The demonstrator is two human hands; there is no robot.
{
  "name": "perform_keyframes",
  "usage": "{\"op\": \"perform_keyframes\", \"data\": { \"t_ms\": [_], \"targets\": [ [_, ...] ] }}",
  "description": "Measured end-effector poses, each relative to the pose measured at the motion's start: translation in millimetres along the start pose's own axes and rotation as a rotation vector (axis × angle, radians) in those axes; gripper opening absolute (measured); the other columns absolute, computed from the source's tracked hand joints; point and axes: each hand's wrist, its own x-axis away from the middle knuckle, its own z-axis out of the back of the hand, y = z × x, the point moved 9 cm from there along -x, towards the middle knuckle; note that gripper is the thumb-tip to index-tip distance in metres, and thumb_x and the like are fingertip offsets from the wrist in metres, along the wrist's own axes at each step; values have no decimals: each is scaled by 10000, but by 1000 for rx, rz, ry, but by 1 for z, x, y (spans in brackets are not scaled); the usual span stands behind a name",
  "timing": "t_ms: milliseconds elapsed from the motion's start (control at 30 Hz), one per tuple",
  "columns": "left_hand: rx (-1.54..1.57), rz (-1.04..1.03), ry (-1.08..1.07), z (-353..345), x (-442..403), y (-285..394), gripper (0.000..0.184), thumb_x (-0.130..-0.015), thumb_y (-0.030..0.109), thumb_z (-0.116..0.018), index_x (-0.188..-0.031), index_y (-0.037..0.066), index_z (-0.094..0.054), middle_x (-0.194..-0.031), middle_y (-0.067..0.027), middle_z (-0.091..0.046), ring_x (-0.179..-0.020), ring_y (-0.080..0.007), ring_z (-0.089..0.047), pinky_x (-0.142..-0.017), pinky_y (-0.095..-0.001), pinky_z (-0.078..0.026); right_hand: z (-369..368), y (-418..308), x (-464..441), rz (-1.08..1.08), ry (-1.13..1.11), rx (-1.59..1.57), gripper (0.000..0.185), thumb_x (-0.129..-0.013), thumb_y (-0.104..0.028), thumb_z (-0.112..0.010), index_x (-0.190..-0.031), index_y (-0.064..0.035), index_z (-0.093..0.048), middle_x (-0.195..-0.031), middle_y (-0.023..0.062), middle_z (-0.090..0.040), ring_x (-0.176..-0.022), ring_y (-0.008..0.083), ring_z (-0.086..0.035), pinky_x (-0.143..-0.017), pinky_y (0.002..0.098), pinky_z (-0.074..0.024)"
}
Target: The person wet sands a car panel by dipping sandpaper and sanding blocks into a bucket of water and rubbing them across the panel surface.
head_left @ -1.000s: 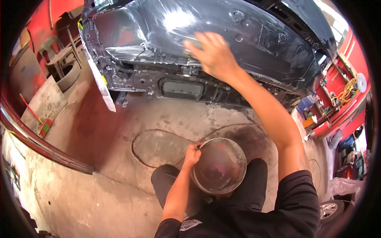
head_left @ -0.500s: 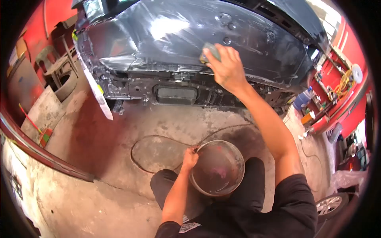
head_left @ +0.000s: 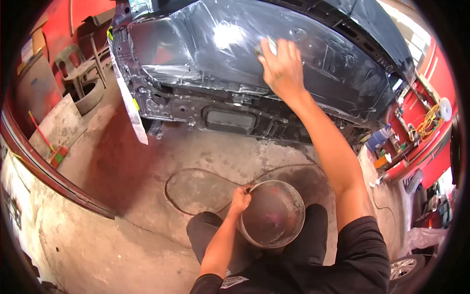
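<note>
My right hand (head_left: 283, 68) is against the dark, wet-looking car body panel (head_left: 205, 54), closed on a sponge (head_left: 258, 50) that mostly hides beneath the fingers. Whitish streaks and smears cover the panel around it. Down between my knees, my left hand (head_left: 240, 198) grips the rim of a round bucket (head_left: 272, 215) at its upper left side. The bucket tilts toward me, showing a dirty inside with a pinkish patch at the bottom.
A thin hose (head_left: 178, 171) loops on the concrete floor beyond the bucket. A plastic chair (head_left: 76, 68) and a tire (head_left: 90, 98) stand at left, near a broom (head_left: 58, 156). At right, a red shelf holds a blue jug (head_left: 378, 138) and coiled yellow cable (head_left: 428, 125).
My right hand has moved a little up and right over the panel with the sponge. The left hand still holds the bucket rim. The whole view has shifted slightly.
</note>
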Motion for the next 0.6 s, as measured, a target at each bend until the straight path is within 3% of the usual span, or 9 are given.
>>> {"op": "perform_keyframes", "data": {
  "t_ms": [133,167,200,233,300,467,500,567,600],
  "targets": [
    [-41,-24,35,3,1,11,373,-845,63,-738,-1215,21,-738,-1032,-156,-783,-938,-212,-720,-867,-349,-541,-60,-7,-113,27,97,53,419,-863,-189,-758,-1250,-86,-632,-1084,149,-596,-1032,342,-564,-838,466,-450],
    [-47,-8,44,2,2,7,373,-845,62,-737,-1216,25,-739,-1023,-157,-783,-930,-213,-721,-863,-349,-543,-47,-14,-129,-85,201,82,215,-843,-125,-615,-1009,-1,-675,-1055,226,-611,-1001,374,-562,-824,496,-448],
    [-42,-27,37,0,0,3,372,-846,58,-733,-1216,22,-738,-1021,-159,-783,-929,-217,-722,-860,-350,-544,-34,-14,-123,-37,197,18,206,-850,-132,-615,-1003,-11,-682,-1056,218,-620,-999,366,-563,-827,495,-450],
    [-33,-45,28,-4,-1,-2,371,-847,55,-729,-1216,20,-737,-1018,-161,-783,-929,-220,-724,-858,-351,-545,-18,-17,-109,15,190,-47,198,-856,-139,-615,-997,-22,-688,-1057,210,-630,-997,357,-564,-829,494,-452],
    [-33,-65,38,-1,-7,0,369,-849,45,-720,-1217,18,-737,-1011,-161,-783,-929,-220,-725,-855,-350,-545,-22,-15,-60,85,13,-26,437,-867,-177,-754,-1276,-84,-631,-1114,157,-601,-1052,347,-562,-849,461,-443],
    [-30,20,-30,-4,-3,-6,373,-844,31,-712,-1216,18,-734,-993,-158,-783,-888,-211,-721,-831,-350,-548,43,-17,67,-39,-256,-321,478,-876,-147,-745,-1335,-57,-650,-1174,193,-613,-1086,376,-567,-904,466,-456],
    [-70,-81,16,-2,-8,-5,370,-832,51,-709,-1200,38,-738,-958,-162,-765,-875,-257,-717,-809,-382,-547,59,-22,89,-60,-285,-422,481,-878,-135,-743,-1342,-46,-649,-1190,193,-616,-1100,376,-571,-938,466,-464],
    [-144,-276,102,-2,-12,-9,363,-809,92,-703,-1169,77,-746,-888,-172,-731,-849,-347,-709,-766,-445,-545,63,-35,160,-324,-459,-723,486,-881,-127,-744,-1347,-31,-649,-1222,184,-625,-1140,355,-587,-1010,431,-468],
    [-254,-361,165,5,-1,10,343,-817,104,-710,-1156,62,-742,-924,-175,-727,-883,-351,-702,-782,-453,-544,67,-44,193,-465,-519,-806,486,-882,-132,-749,-1345,-26,-645,-1235,180,-627,-1163,345,-591,-1023,416,-467]
  ]
}}
